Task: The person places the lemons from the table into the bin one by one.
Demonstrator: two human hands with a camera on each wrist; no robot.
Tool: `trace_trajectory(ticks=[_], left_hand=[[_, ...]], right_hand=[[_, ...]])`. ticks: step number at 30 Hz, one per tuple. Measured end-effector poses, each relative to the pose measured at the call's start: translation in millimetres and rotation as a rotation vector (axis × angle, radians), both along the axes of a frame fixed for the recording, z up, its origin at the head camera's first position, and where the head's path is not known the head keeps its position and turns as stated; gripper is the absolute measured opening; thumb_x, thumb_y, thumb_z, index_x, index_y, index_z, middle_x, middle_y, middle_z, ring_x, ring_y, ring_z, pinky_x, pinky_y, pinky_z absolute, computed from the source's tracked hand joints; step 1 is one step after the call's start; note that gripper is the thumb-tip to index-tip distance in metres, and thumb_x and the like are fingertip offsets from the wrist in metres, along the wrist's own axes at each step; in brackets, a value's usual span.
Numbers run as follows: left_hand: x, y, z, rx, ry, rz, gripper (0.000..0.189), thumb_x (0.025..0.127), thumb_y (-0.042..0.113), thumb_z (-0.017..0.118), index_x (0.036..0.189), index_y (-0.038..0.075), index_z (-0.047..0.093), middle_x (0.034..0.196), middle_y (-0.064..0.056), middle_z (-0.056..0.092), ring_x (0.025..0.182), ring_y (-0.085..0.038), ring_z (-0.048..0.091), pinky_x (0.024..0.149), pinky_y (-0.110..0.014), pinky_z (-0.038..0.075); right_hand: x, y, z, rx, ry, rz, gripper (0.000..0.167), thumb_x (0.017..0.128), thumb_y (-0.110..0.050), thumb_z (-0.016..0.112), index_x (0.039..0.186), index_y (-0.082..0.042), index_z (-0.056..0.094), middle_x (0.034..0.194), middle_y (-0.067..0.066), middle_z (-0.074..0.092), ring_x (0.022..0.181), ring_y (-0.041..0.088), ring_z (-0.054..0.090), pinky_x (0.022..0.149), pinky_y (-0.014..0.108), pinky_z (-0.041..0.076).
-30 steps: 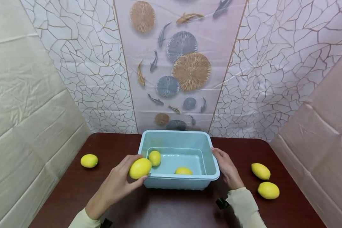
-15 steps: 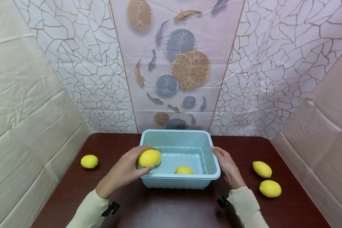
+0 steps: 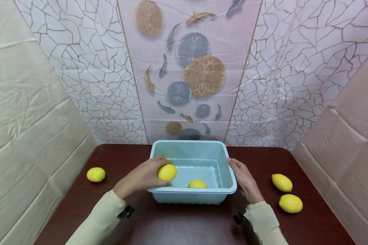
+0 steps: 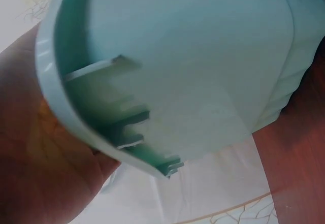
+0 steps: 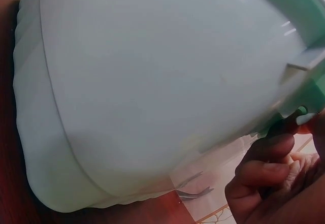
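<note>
A pale blue plastic basin (image 3: pixel 187 197) stands at the middle of the table. Over its left rim reaches my left hand (image 3: pixel 144 175), gripping a yellow lemon (image 3: pixel 167 172) between fingers and thumb inside the basin. Another lemon (image 3: pixel 197 184) lies near the front wall, partly hidden by the rim. A further lemon in the basin's left part is hidden behind the held one. My right hand (image 3: pixel 243 178) holds the basin's right rim; in the right wrist view its curled fingers (image 5: pixel 259 168) are under the rim. The left wrist view shows the basin's outer wall (image 4: pixel 203 66), not the held lemon.
One lemon (image 3: pixel 96 174) lies on the dark red table (image 3: pixel 187 224) to the left. Two more lemons, a farther one (image 3: pixel 282 182) and a nearer one (image 3: pixel 290 203), lie at the right. A patterned cloth backdrop (image 3: pixel 187 112) hangs behind the table, with plain cloth at both sides.
My left hand has carried the lemon rightward, from outside the front left rim into the basin. It now covers the lemon seen there before. My right hand stays on the rim.
</note>
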State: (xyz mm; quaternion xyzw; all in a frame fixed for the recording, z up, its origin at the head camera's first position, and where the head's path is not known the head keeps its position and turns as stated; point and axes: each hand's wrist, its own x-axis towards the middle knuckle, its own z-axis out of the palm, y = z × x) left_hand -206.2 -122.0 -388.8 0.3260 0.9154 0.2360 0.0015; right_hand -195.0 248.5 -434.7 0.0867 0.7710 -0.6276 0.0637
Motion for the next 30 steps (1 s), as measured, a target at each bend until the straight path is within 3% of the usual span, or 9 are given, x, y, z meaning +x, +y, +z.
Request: trace_trajectory(ticks=[11, 15, 19, 24, 30], left_hand=[[-23.0, 19.9, -10.3, -0.238, 0.06, -0.124, 0.046, 0.079, 0.034, 0.089, 0.12, 0.019, 0.075, 0.113, 0.007, 0.072, 0.092, -0.012, 0.06, 0.081, -0.035, 0.052], [-27.1, 26.1, -14.6, -0.331, 0.103, -0.152, 0.041, 0.082, 0.038, 0.088, 0.118, 0.023, 0.077, 0.11, 0.01, 0.074, 0.09, -0.01, 0.063, 0.077, -0.035, 0.051], [-26.5, 29.0, -15.5, -0.41, 0.123, -0.169, 0.033, 0.085, 0.032, 0.086, 0.116, 0.024, 0.078, 0.105, 0.009, 0.075, 0.088, -0.01, 0.064, 0.073, -0.035, 0.05], [-25.7, 32.6, -10.7, -0.452, 0.085, -0.2, 0.025, 0.092, 0.018, 0.078, 0.116, 0.024, 0.075, 0.097, 0.01, 0.071, 0.081, -0.01, 0.058, 0.07, -0.033, 0.048], [-25.9, 34.4, -11.7, -0.531, -0.046, -0.179, 0.024, 0.099, 0.015, 0.07, 0.12, 0.026, 0.074, 0.086, 0.012, 0.064, 0.073, -0.013, 0.052, 0.07, -0.033, 0.045]], right_hand=[[1.9, -1.6, -2.6, -0.018, 0.026, -0.009, 0.058, 0.112, -0.05, 0.044, 0.14, -0.001, 0.057, 0.112, 0.016, 0.067, 0.09, 0.016, 0.066, 0.073, 0.03, 0.057], [1.4, -1.2, -1.4, -0.011, 0.033, -0.017, 0.057, 0.112, -0.05, 0.044, 0.139, -0.001, 0.058, 0.112, 0.017, 0.067, 0.09, 0.017, 0.066, 0.073, 0.029, 0.057], [1.5, -0.3, -0.1, -0.004, 0.012, -0.003, 0.06, 0.112, -0.052, 0.044, 0.144, -0.002, 0.055, 0.118, 0.017, 0.067, 0.093, 0.016, 0.067, 0.075, 0.029, 0.057], [1.7, 2.7, 2.8, -0.008, 0.003, -0.008, 0.063, 0.111, -0.054, 0.044, 0.148, -0.003, 0.053, 0.12, 0.016, 0.066, 0.094, 0.015, 0.066, 0.075, 0.029, 0.057], [-0.6, 1.3, -0.5, -0.008, 0.0, 0.01, 0.065, 0.111, -0.054, 0.044, 0.149, -0.001, 0.052, 0.122, 0.017, 0.066, 0.096, 0.015, 0.065, 0.077, 0.029, 0.056]])
